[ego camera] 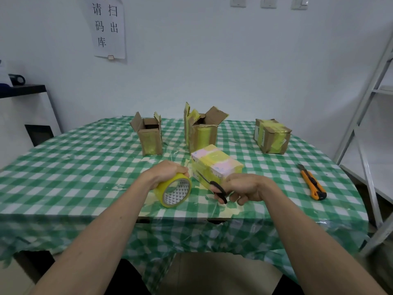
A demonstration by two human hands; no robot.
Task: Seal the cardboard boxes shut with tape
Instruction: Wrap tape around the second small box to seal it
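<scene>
**Cutting the tape at the near box**

My left hand [170, 170] grips a yellow tape roll [173, 191] from above, fingers curled over its rim; the roll stands on edge on the green checked tablecloth [74, 162], its open core facing me and a little to the right. My right hand [244, 187] holds black scissors [217, 189], fingers curled round the handles, blades reaching left and away toward the near corner of the small box [215, 163]. The two hands are apart, with the box just beyond the gap between them.

That box lies closed and wrapped in yellow tape, its long axis running from far left to near right. I judge I am at the cutting step: the next move calls for snipping the tape between roll and box, though I cannot make out the strand itself.

Farther off, two cardboard boxes [150, 137] [202, 129] stand upright with flaps open, still unsealed. A taped box [272, 136] sits far right. An orange utility knife [312, 185] lies to the right.
</scene>
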